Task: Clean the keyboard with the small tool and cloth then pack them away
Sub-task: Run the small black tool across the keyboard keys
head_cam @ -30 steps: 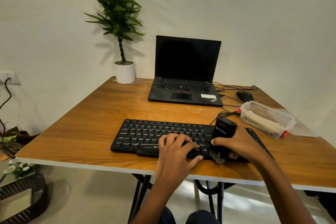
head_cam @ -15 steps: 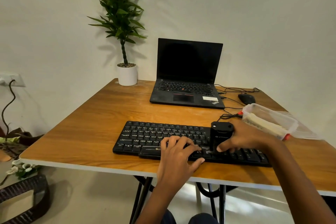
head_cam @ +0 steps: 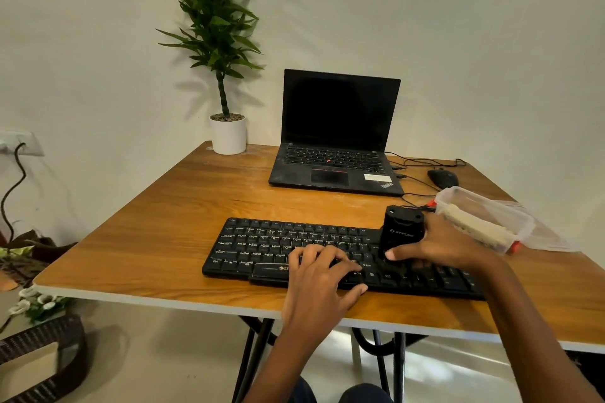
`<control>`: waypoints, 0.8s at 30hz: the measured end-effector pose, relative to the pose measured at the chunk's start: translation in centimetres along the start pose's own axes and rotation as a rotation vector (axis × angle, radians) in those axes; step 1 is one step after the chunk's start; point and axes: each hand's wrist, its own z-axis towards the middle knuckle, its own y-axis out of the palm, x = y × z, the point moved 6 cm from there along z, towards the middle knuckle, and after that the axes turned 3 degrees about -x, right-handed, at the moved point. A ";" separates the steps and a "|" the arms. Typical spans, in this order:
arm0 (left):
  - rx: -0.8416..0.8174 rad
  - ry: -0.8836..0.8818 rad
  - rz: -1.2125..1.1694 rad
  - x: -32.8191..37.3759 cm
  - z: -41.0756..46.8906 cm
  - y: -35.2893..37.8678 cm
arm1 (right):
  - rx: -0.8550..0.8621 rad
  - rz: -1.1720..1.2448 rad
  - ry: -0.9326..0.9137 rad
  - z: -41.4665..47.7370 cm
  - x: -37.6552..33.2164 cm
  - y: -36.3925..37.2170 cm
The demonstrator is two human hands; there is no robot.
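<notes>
A black keyboard point(head_cam: 268, 245) lies near the front edge of the wooden table point(head_cam: 170, 226). My right hand point(head_cam: 438, 244) grips a small black tool point(head_cam: 401, 231), a boxy handheld unit held upright with its lower end down on the keys right of the middle. My left hand point(head_cam: 322, 275) lies flat on the keyboard's lower middle, fingers spread over the keys, thumb at the front edge. A pale cloth point(head_cam: 474, 227) sits inside a clear plastic box point(head_cam: 510, 219) to the right of the keyboard.
An open black laptop point(head_cam: 337, 134) stands at the back of the table, with a black mouse point(head_cam: 442, 177) and cables to its right. A potted plant point(head_cam: 226, 134) stands at the back left. The box's clear lid point(head_cam: 550, 237) lies beside the box.
My right hand has carried the tool from the keyboard's front edge back onto the upper rows and slightly right. The left hand stays pressed on the keyboard.
</notes>
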 end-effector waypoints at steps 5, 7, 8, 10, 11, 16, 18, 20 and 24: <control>0.008 0.004 0.005 0.0 0.0 0.0 | 0.042 0.090 -0.006 0.0 0.5 1.0; 0.011 0.007 0.009 0.0 0.0 0.0 | 0.051 -0.003 0.007 0.0 0.3 0.0; 0.009 0.008 0.009 0.0 0.0 0.0 | 0.060 -0.011 -0.003 0.0 0.1 0.0; 0.005 0.008 0.008 0.0 -0.1 0.1 | 0.046 0.074 -0.034 0.0 -0.1 0.8; 0.002 0.008 0.010 0.0 -0.1 0.1 | 0.026 0.103 -0.031 -0.1 0.0 1.1; 0.014 0.008 0.008 0.0 0.0 -0.1 | 0.078 -0.007 0.043 1.1 -0.1 -0.5; 0.008 0.003 0.008 0.0 0.0 -0.1 | 0.249 0.099 0.029 2.1 -0.5 -0.4; 0.002 0.003 0.011 0.0 0.0 -0.1 | 0.403 0.163 0.046 2.7 -0.4 0.8; 0.000 0.001 0.011 0.0 -0.1 -0.1 | 0.429 0.146 0.139 2.7 0.7 2.6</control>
